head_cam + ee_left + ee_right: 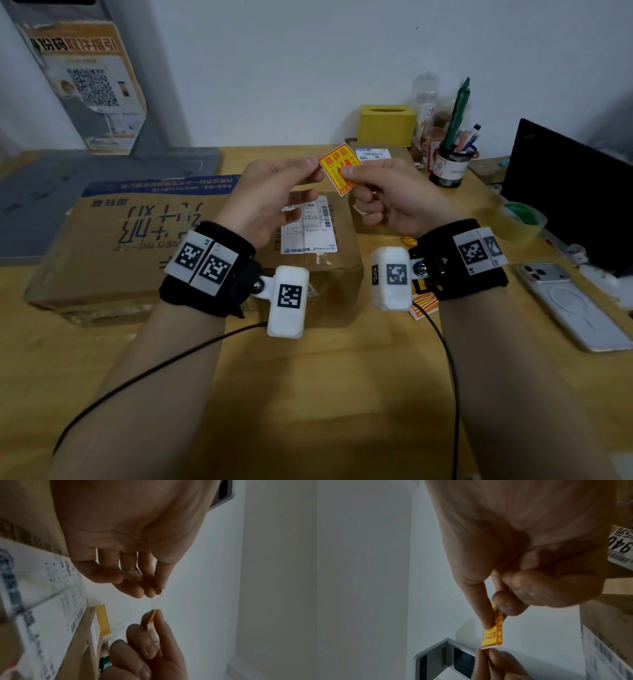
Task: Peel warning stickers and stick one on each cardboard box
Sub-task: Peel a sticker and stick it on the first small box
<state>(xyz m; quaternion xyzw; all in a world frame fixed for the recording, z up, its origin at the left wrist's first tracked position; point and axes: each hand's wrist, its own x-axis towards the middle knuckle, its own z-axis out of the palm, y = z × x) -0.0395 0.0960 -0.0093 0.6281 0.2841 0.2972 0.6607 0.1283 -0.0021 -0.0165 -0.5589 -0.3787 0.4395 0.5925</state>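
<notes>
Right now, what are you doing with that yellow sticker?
A person holds a yellow and red warning sticker up in the air with both hands. The left hand pinches its left edge and the right hand pinches its right side, as if working it off its backing. It is not on any box yet. The big cardboard box and a smaller cardboard box wait on the wooden table below.

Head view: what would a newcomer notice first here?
The yellow-and-red warning sticker, held up mid-frame above the desk and pinched at opposite edges by the left hand and the right hand. Beneath them lie a large cardboard box at left and a smaller box with a white shipping label at centre.
</notes>
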